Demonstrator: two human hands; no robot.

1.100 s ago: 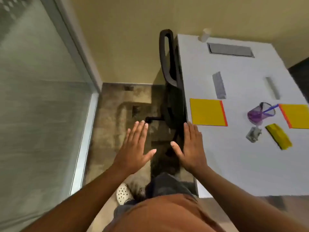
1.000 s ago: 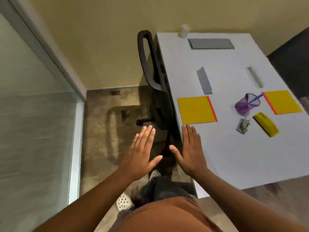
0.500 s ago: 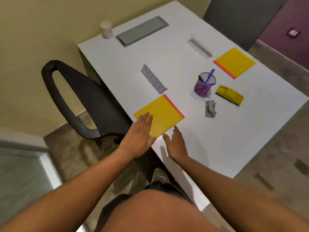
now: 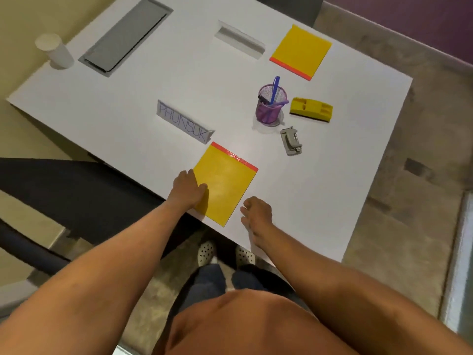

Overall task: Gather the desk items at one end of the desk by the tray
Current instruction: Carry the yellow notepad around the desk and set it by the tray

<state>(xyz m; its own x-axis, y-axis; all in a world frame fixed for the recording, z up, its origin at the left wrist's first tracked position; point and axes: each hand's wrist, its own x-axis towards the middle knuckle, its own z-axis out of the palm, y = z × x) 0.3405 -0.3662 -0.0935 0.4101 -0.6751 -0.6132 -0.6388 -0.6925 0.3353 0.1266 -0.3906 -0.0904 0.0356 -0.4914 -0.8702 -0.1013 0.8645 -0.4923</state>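
On the white desk (image 4: pixel 320 190) my left hand (image 4: pixel 188 188) clasps the left edge of the near yellow notepad (image 4: pixel 226 185), thumb on top. My right hand (image 4: pixel 257 211) hovers just right of the pad's near corner, fingers loosely curled and holding nothing. Farther out stand a paper name plate (image 4: pixel 184 121), a purple mesh pen holder (image 4: pixel 270 108) with pens, a yellow duster (image 4: pixel 311 108) and a grey punch (image 4: pixel 290 140). A second yellow notepad (image 4: pixel 300 51) and a white name plate (image 4: pixel 239 39) lie at the far side. The grey tray (image 4: pixel 125 37) sits at the far left end.
A white paper cup (image 4: pixel 55 51) stands beside the tray at the desk's corner. A black office chair (image 4: pixel 64 198) is pushed against the desk's left side, close to my left arm. Carpet floor surrounds the desk; my feet are at its near edge.
I have turned from the chair and floor to face the desk. Both hands moved onto it; the left one took hold of the near yellow notepad, the right one curled beside it.
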